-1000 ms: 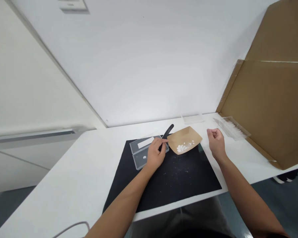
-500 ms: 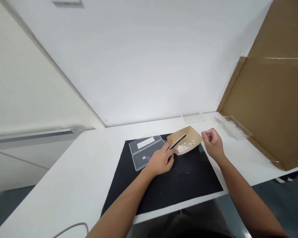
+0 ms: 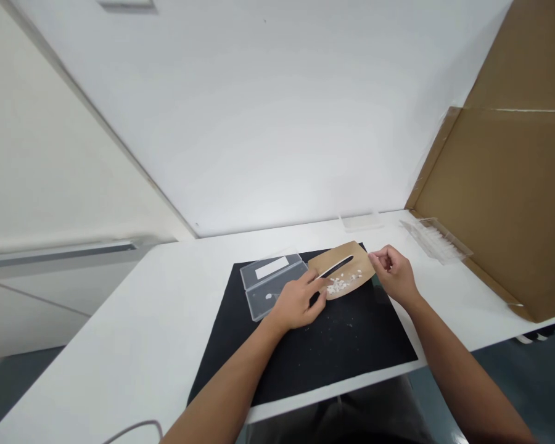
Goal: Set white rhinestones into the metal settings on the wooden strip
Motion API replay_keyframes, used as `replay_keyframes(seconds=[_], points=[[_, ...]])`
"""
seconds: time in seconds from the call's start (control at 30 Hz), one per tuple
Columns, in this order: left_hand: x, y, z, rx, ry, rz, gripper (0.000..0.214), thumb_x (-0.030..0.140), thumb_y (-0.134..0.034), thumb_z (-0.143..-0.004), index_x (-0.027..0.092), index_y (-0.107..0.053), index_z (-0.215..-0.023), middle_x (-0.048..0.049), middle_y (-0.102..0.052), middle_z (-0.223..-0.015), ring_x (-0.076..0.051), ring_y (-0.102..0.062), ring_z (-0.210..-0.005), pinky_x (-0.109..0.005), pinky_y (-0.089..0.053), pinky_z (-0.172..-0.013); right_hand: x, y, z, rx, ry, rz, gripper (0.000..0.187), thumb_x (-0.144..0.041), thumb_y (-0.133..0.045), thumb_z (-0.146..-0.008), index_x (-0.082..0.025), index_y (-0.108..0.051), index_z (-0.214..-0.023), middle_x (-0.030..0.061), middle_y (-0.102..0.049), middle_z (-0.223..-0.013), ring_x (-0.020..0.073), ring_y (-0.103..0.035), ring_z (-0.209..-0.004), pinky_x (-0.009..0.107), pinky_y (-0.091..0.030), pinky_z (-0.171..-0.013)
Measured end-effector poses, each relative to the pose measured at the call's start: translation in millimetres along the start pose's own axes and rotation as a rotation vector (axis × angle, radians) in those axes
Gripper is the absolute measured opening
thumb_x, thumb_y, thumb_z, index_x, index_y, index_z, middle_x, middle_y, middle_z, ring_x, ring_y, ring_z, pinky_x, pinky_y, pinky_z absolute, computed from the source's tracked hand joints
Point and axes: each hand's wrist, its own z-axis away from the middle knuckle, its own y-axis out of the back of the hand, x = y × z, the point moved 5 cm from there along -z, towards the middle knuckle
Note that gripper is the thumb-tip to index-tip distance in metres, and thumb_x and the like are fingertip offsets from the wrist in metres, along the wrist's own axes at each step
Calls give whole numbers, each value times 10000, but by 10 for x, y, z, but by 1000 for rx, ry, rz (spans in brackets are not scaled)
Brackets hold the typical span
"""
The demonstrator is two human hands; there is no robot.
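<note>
A brown paper tray [image 3: 335,254] with curved sides sits at the back of the black mat [image 3: 333,351]. Small white pieces [image 3: 337,286] are gathered in it, mostly toward its near left side. Across the tray lies a slim white-and-black tool [image 3: 340,265], its near end beside my left fingers. My left hand [image 3: 298,301] is closed at the tray's left end, fingertips on its edge. At the opposite end, my right hand [image 3: 394,274] pinches the right corner between thumb and fingers.
An open clear plastic case [image 3: 252,280] with a white label lies on the mat, partly behind my left hand. Right of the mat is a clear box [image 3: 437,240] with white contents, beside a cardboard panel [image 3: 504,203]. A clear tray [image 3: 361,222] stands by the wall.
My right hand has moved slightly left and taken hold of the tray's right corner. The tray has shifted a little toward me, with the tool and pieces in it.
</note>
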Motion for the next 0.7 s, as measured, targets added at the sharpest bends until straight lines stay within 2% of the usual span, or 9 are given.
replay_keyframes(seconds=[0.1,0.17,0.3,0.47,0.6,0.7], points=[[-54,-37,1,16,59,22,405,255,-370,-1071,276,-591,-1410,-72,-695,-1099,-194,-719,-862,-303,-576,-759,-60,-55,23,-27,57,10,306,-467,-645,-980,-238,-581,-786,-47,-453,-641,149,-462,-603,306,-391,-609],[-85,-75,5,12,109,28,440,292,-356,-1094,282,-496,-1511,-87,-718,-1219,-223,-750,-944,-339,-599,-824,-95,-104,43,-46,72,10,334,-463,-639,-986,-240,-549,-754,-42,-455,-651,152,-463,-612,309,-392,-614],[-122,-134,12,-39,238,6,562,375,-360,-1105,227,-272,-1640,-149,-692,-1390,-301,-780,-991,-437,-622,-857,-164,-183,82,-65,93,2,351,-459,-630,-994,-240,-536,-737,-33,-465,-671,157,-475,-627,316,-401,-630],[-42,-146,-11,-101,122,-17,445,357,-293,-1129,254,-446,-1535,-118,-693,-1400,-285,-736,-1176,-414,-608,-950,-191,-224,104,-78,90,12,281,-417,-611,-995,-236,-582,-781,-35,-461,-669,159,-490,-621,316,-406,-625],[-7,-140,-14,-110,50,-43,423,349,-284,-1137,239,-521,-1469,-97,-751,-1188,-249,-753,-1078,-359,-611,-883,-177,-231,106,-81,92,15,256,-408,-605,-992,-236,-606,-803,-34,-461,-668,163,-498,-625,315,-410,-625],[8,-131,-14,-93,31,-60,400,337,-297,-1137,233,-547,-1431,-88,-748,-1121,-242,-756,-1026,-343,-606,-836,-177,-241,113,-98,100,9,238,-413,-614,-987,-238,-627,-825,-31,-468,-676,165,-501,-629,313,-411,-624]])
